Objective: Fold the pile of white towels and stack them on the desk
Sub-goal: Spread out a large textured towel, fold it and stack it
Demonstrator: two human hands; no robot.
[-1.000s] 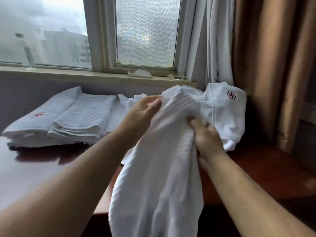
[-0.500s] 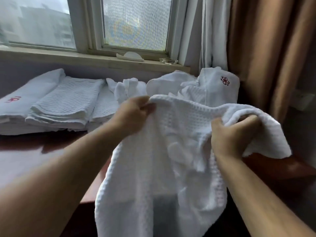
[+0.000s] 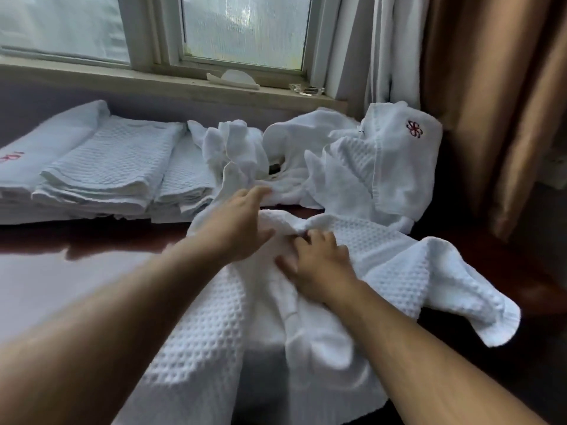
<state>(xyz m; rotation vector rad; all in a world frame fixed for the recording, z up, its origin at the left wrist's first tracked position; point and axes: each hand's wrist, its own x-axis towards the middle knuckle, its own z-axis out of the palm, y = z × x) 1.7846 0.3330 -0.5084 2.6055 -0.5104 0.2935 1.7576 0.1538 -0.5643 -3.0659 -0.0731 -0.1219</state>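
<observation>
On the desk (image 3: 76, 265) a folded stack (image 3: 107, 167) is set; right of the stack, a crumpled pile (image 3: 337, 167) is heaped and a waffle towel (image 3: 389, 262) spread.

no legible lettering. red pinwheel emblem (image 3: 414, 129), embroidered, on crumpled towel (image 3: 399, 173); partial red mark (image 3: 10, 156) on folded towel (image 3: 52, 139).

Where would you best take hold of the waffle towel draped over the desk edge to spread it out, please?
By the hemmed corner of the towel that flops out on the right, coming from the right: it lies free with its edge showing, while the middle is bunched.
</observation>
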